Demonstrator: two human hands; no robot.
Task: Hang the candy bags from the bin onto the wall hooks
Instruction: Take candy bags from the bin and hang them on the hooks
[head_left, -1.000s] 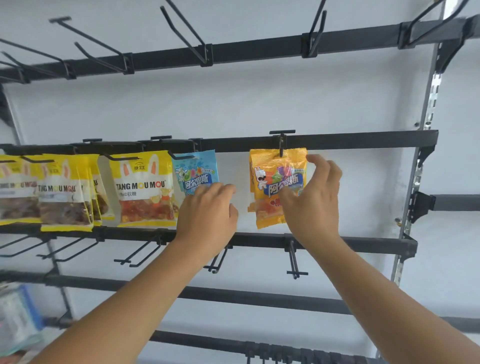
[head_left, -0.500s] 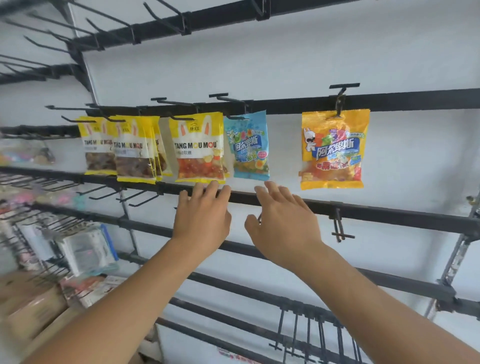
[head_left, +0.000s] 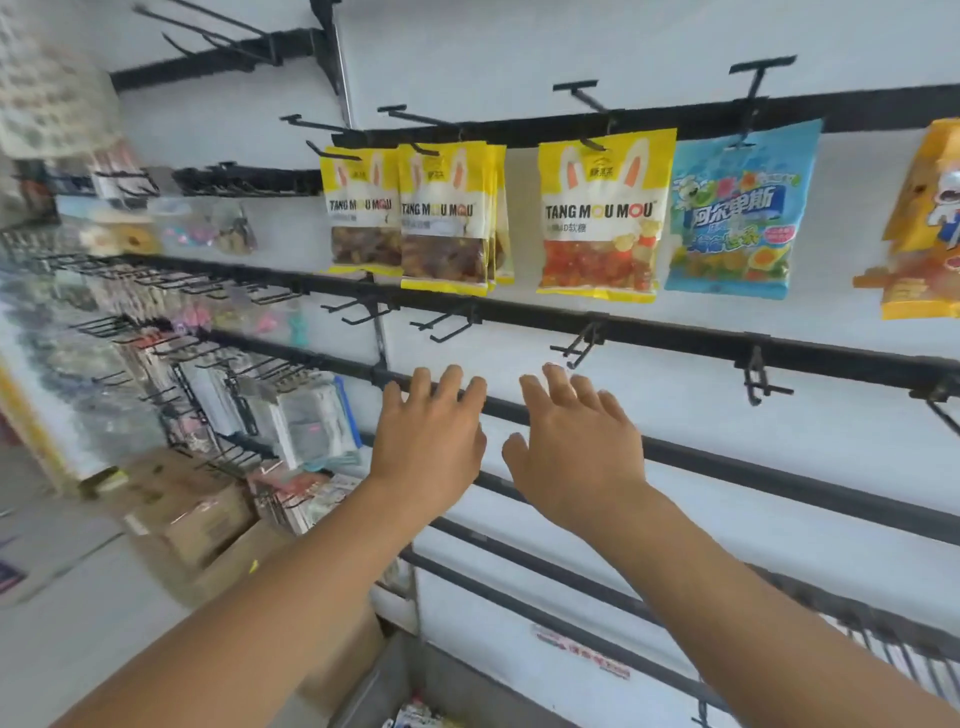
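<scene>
Candy bags (head_left: 597, 218) hang in a row from hooks (head_left: 577, 92) along an upper black rail (head_left: 857, 106) of the white wall (head_left: 779, 421). Below them, the left hand (head_left: 431, 441) and right hand (head_left: 576, 452) reach out, fingers spread, holding nothing. Cardboard boxes (head_left: 197, 519) sit on the floor, lower left.

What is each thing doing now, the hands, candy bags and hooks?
Left hand: open, holding nothing.
Right hand: open, holding nothing.
Yellow candy bags: hanging up.
Blue candy bag: hanging up.
Orange candy bag: hanging, partly out of view.
Lower hooks: bare.
</scene>
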